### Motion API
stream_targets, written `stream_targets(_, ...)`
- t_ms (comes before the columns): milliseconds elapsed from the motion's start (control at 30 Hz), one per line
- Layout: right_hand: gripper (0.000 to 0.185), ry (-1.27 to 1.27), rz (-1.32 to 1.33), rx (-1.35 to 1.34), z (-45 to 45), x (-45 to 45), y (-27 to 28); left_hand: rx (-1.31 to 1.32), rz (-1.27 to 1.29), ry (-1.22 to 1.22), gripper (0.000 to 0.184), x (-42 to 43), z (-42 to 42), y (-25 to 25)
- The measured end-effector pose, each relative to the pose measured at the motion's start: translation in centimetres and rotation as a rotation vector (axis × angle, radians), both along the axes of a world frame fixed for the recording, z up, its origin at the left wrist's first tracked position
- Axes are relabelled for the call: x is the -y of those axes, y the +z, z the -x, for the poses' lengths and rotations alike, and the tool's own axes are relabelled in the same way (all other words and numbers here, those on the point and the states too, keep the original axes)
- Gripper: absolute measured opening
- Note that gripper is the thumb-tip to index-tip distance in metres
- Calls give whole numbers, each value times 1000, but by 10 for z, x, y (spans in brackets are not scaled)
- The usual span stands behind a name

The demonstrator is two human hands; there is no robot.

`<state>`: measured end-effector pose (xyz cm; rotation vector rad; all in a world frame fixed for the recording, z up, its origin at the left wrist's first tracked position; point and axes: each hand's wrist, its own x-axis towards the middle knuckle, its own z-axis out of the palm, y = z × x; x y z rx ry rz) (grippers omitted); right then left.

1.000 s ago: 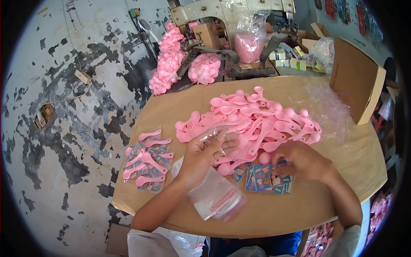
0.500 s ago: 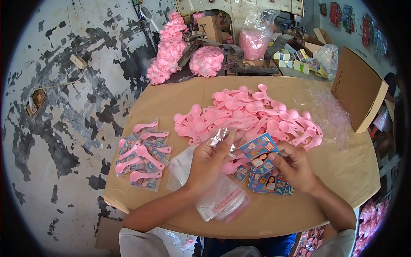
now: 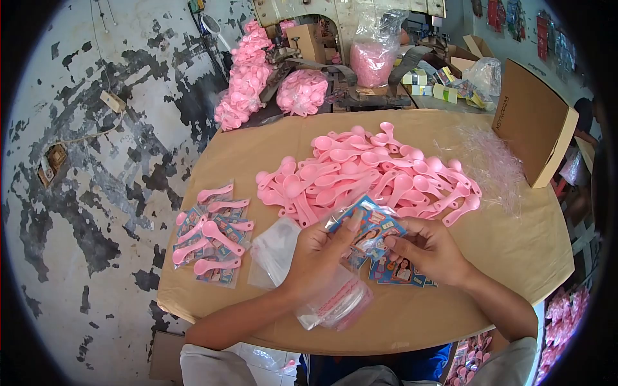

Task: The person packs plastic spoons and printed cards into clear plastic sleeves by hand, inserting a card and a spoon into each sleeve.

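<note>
My left hand (image 3: 317,252) pinches a small clear plastic bag at the table's middle. A blue printed card (image 3: 371,224) is partly inside that bag, and my right hand (image 3: 432,251) grips the card's right edge between thumb and fingers. Below lie more printed cards (image 3: 400,273), partly hidden by my right hand. Under my left wrist are stacked clear plastic bags (image 3: 335,302). To the left, several packed sets with pink spoons (image 3: 222,237) lie on blue cards. A large heap of loose pink spoons (image 3: 360,167) lies just beyond my hands.
Brown paper covers the table (image 3: 502,283). A cardboard box (image 3: 534,122) stands at the right edge beside shredded clear plastic (image 3: 496,167). Bagged pink spoons (image 3: 248,74) are stacked behind the table. A peeling wall (image 3: 96,212) is at the left.
My right hand has moved the card left to the plastic bag, and the card now lies partly within it. My left hand still holds the bag. The view has shifted slightly.
</note>
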<state>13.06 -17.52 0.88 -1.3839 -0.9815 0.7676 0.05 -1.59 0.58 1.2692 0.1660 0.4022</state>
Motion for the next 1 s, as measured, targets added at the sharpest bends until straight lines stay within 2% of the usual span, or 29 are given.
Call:
stream_targets(133,26,-18,33,-45,4,2,7,-189,-228,-54,31,2,6,7)
stream_targets(233,26,-18,57,-25,4,5,4,-129,-234,-113,36,3,6,2)
stream_targets(333,24,61,-9,-32,-1,5,-11,21,210,-51,42,10,3,13)
stream_targets(433,22,31,-142,-97,8,-1,-14,73,158,-182,47,-7,6,-2)
stream_targets(533,23,87,-29,-172,7,3,-2,118,114,-239,45,-3,7,-5)
stream_targets(633,27,101,-82,-136,6,3,-16,133,-120,-328,47,5,8,6)
stream_targets(733,29,105,-150,-99,12,3,-14,102,17,-389,49,5,9,0)
stream_targets(833,27,139,-86,-227,14,3,-7,63,201,-430,50,5,13,5)
stream_targets(933,27,172,-137,-220,12,1,-11,91,118,-221,48,0,10,-4)
stream_targets(1000,26,145,-121,-200,11,2,-12,156,12,-212,48,-4,8,-2)
